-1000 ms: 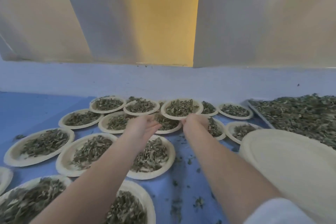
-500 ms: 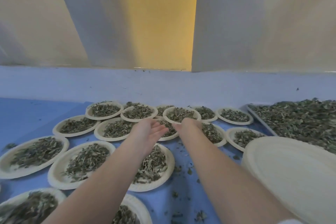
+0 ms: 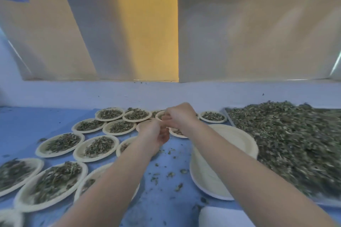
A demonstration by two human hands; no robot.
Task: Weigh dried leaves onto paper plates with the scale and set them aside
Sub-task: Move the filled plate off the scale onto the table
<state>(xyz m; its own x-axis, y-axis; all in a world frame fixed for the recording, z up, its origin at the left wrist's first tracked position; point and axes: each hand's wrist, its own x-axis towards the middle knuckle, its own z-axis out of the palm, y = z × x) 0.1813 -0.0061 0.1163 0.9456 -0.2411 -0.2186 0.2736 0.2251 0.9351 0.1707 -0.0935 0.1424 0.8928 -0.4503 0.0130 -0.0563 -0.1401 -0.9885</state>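
Hands have drawn back from the far paper plates: left hand point(image 3: 156, 134), palm up, and right hand point(image 3: 180, 116), fingers curled, now meet above the blue table point(image 3: 36, 121); whether either holds leaves I cannot tell. Dried green leaves point(image 3: 295, 143) heap the metal tray, beside stacked empty cream paper plates point(image 3: 230, 140). Likely another portion comes next.

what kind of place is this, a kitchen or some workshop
Likely a small herb-processing workbench, not a kitchen: many filled paper plates on a blue table, a tray of dried leaves, and stacked empty plates.
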